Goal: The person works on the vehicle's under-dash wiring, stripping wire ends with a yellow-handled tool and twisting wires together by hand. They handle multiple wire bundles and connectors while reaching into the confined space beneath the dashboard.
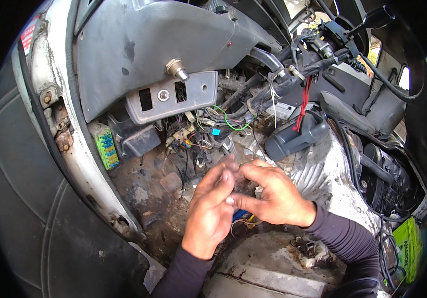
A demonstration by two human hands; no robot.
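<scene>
Both my hands meet above the cab floor, in front of a tangle of bare wires. My left hand (pixel 208 211) points forward, its thumb beside the fingers, and its fingertips are smeared by motion. From the right, my right hand (pixel 278 196) reaches in with thumb and index finger curled toward the left hand. Whatever lies between the fingers is too small or blurred to make out. Just ahead hangs the wiring bundle (pixel 188 134) with pale connectors and a green wire (pixel 228 120). Blue and yellow wires (pixel 241 216) show below my right hand.
A grey switch panel (pixel 183 99) hangs under the dashboard (pixel 139 44). A green fuse box (pixel 105 149) sits at the left beside the white door frame (pixel 94 188). To the right are a dark plastic shroud (pixel 298 134), red wires (pixel 303 104) and a bright green package (pixel 407 246).
</scene>
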